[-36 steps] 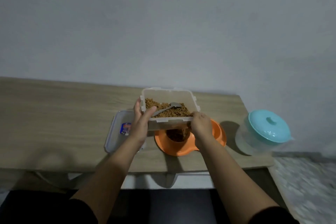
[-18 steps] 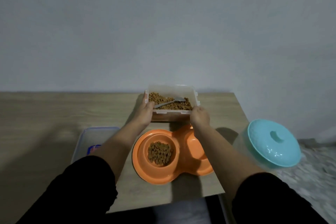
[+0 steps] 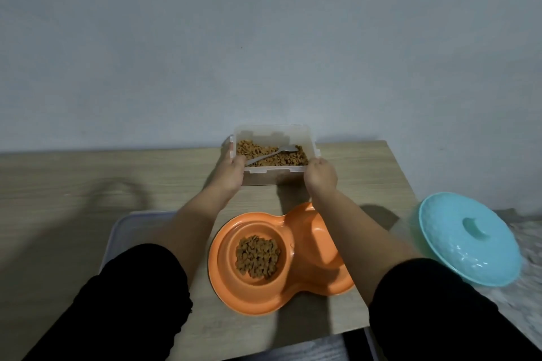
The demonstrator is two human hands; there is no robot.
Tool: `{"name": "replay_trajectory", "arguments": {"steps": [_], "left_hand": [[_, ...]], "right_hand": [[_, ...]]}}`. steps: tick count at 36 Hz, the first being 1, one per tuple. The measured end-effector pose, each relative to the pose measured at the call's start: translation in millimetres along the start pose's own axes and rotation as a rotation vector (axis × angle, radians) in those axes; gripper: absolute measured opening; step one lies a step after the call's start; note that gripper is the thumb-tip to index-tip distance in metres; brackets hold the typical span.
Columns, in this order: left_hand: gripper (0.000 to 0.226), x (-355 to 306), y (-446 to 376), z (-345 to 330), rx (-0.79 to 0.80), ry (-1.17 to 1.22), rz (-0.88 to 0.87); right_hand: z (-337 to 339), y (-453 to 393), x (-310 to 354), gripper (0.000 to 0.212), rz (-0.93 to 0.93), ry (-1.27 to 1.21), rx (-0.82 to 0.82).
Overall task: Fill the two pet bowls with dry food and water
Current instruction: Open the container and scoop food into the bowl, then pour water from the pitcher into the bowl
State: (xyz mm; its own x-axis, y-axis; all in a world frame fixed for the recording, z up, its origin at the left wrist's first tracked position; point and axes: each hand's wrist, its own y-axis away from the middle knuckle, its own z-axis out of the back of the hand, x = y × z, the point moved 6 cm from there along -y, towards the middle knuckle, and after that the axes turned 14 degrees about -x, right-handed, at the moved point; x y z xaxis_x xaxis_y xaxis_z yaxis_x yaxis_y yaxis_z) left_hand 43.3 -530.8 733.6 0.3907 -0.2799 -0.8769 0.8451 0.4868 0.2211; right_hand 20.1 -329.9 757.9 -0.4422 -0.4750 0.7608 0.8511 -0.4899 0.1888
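Nearest on the wooden table [image 3: 73,184] sits the orange pet dish [image 3: 281,299] with two bowls joined side by side. The left bowl [image 3: 258,256] has a heap of dry food in it, so that part looks done. The right bowl [image 3: 315,239] looks bare and partly hidden by an arm, so the water seems not yet poured. To the left lies a flat clear lid [image 3: 129,226], put aside so the box could be open. To the right stands a jug with a blue lid [image 3: 469,239], close by, likely for the water. Farther back, by the wall, is the clear food box [image 3: 272,155] with a grey spoon [image 3: 272,153] lying on the food. The left hand [image 3: 231,171] and the right hand [image 3: 321,176] hold its two near corners, fingers curled round the edges, probably to set it out of the way.
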Motion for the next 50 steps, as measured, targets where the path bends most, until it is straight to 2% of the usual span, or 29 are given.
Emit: {"name": "replay_trajectory", "arguments": {"steps": [4, 8, 9, 16, 22, 27, 32, 43, 46, 50], "left_hand": [[0.060, -0.3, 1.1, 4.3, 0.001, -0.005, 0.027], [0.098, 3.3, 4.1, 16.4, -0.040, -0.018, 0.069], [0.102, 5.0, 4.2, 20.0, -0.067, -0.015, 0.081], [0.089, -0.3, 23.1, 43.5, -0.204, -0.037, 0.089], [0.060, -38.0, 75.8, 42.1, -0.128, 0.011, -0.019], [0.057, -56.9, 109.9, 39.3, -0.127, -0.037, -0.169], [0.056, -58.1, 152.0, 30.6, -0.128, -0.058, -0.221], [0.049, -30.3, 249.6, -29.9, -0.192, -0.106, -0.186], [0.048, -15.9, 273.2, -48.5, -0.207, -0.166, -0.198], [0.052, 14.4, 294.3, -61.1, -0.199, -0.277, -0.121]], "right_hand": [[3.8, 3.2, 2.0, 0.042, -0.006, 0.037, 0.039], [20.0, 8.7, 12.4, 0.048, 0.006, 0.046, -0.002], [24.6, 10.8, 15.8, 0.050, 0.017, 0.052, -0.004], [64.9, 45.4, 37.5, 0.050, 0.157, 0.070, -0.050], [109.9, 77.0, 47.0, 0.051, 0.243, 0.054, -0.081], [139.2, 93.2, 56.5, 0.051, 0.334, 0.024, -0.089], [165.4, 105.6, 54.2, 0.050, 0.443, 0.039, -0.042], [246.5, 92.1, -13.9, 0.049, 0.560, 0.130, 0.001], [263.4, 85.2, -41.0, 0.048, 0.575, 0.174, -0.004], [275.5, 74.6, -70.1, 0.049, 0.562, 0.222, -0.007]]}}
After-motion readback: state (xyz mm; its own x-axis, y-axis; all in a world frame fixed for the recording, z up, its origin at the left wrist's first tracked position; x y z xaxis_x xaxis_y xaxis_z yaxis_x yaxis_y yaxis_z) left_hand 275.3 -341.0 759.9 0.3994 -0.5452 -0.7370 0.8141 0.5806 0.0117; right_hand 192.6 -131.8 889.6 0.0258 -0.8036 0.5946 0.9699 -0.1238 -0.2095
